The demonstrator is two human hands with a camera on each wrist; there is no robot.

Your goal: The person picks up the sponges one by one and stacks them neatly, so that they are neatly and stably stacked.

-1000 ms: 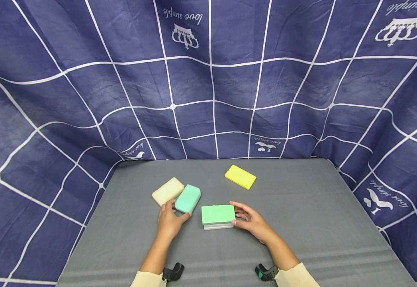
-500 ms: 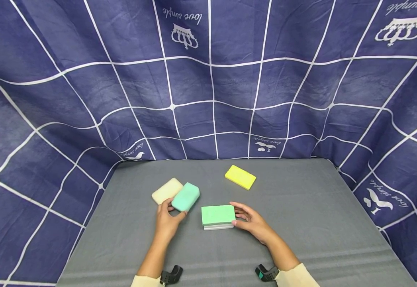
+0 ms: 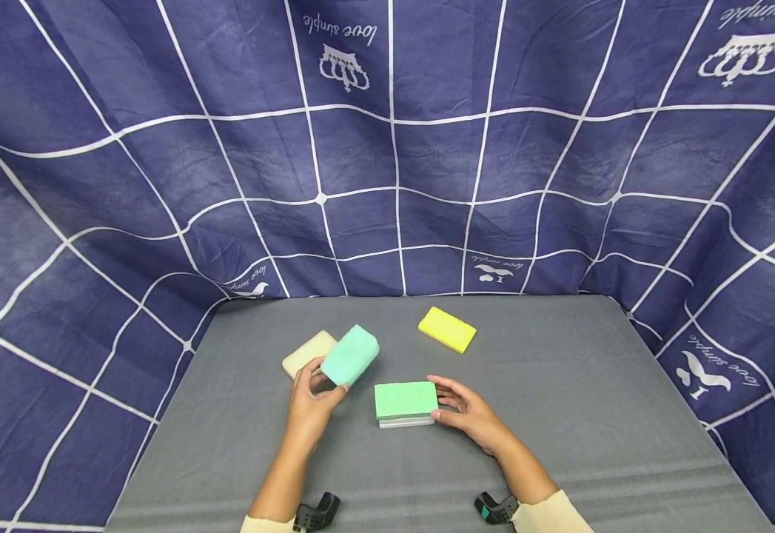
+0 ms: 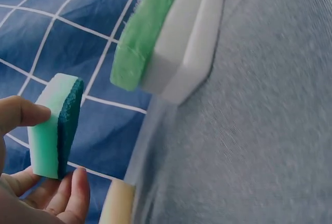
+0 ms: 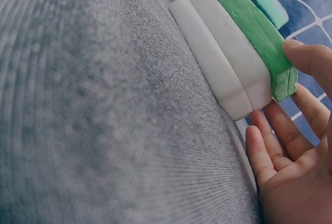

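Head: left grip (image 3: 310,407) pinches teal sponge (image 3: 351,354), long axis slanting away rightward; right grip (image 3: 475,417) clasps green block (image 3: 405,400).

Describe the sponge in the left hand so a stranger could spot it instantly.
Over the gray table, find the person's left hand. Its fingers hold a mint-green sponge above the table, near a cream block. Unlike the all-green block atop two white blocks, the sponge has a dark teal, rough-looking underside.

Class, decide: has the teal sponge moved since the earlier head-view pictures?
Yes: the teal sponge has shifted upward in that view, judged against the unmoved yellow block.
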